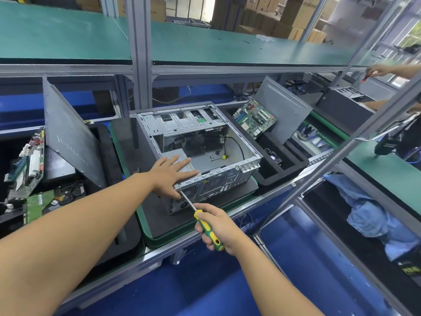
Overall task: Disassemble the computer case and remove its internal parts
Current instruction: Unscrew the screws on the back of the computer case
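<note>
The open grey metal computer case (202, 153) lies on a dark grey foam pad (159, 217), with bare pad along its near edge. The left hand (169, 173) presses flat, fingers straight, on the silver power supply (172, 153) in the case's near-left corner. The right hand (222, 226) grips a green-and-yellow screwdriver (197, 215), its tip at the rear panel's top-left corner.

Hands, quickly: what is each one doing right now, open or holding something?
Left hand: open, fingers straight, lying flat on the computer case's near corner.
Right hand: closed round the screwdriver handle, tip at the case's rear panel.
</note>
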The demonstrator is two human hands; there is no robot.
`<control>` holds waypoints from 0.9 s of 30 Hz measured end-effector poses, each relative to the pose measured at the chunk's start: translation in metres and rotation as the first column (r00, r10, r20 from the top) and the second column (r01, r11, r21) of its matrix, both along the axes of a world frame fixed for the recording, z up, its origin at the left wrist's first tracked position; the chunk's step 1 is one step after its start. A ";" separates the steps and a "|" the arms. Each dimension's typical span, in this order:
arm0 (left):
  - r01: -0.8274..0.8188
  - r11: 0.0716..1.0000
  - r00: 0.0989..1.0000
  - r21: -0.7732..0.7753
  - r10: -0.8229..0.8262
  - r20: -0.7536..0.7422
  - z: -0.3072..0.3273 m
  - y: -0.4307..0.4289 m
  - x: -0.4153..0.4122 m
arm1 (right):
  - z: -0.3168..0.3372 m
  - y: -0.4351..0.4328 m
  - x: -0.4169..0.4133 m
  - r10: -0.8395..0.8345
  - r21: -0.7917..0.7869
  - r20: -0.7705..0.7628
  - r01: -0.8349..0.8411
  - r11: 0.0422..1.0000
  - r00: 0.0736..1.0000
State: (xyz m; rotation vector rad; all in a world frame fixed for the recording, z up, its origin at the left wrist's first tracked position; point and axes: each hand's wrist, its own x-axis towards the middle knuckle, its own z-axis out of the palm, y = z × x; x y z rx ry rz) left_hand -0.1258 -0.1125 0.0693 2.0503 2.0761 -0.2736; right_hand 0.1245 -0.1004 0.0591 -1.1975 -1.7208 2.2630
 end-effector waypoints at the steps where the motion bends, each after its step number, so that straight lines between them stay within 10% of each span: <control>1: 0.002 1.000 1.000 -0.002 -0.002 -0.002 0.000 0.000 0.000 | -0.001 0.000 0.000 -0.014 -0.040 -0.012 0.014 0.999 1.000; 7: 0.007 1.000 1.000 0.004 -0.007 -0.012 -0.003 0.000 -0.002 | -0.003 0.004 0.000 -0.025 -0.193 -0.089 0.008 0.981 0.996; 14: 0.010 0.999 1.000 0.047 -0.009 -0.022 -0.009 0.002 -0.003 | -0.007 0.000 -0.001 0.013 0.259 0.036 -0.022 0.966 0.999; 21: 0.008 0.999 1.000 0.050 -0.007 -0.020 -0.009 0.001 -0.003 | -0.014 -0.001 -0.001 -0.023 0.683 0.285 -0.186 0.707 0.958; 27: 0.010 0.999 1.000 0.040 -0.009 -0.014 -0.007 0.000 -0.001 | -0.008 0.000 -0.008 -0.019 0.304 0.119 -0.018 0.953 0.993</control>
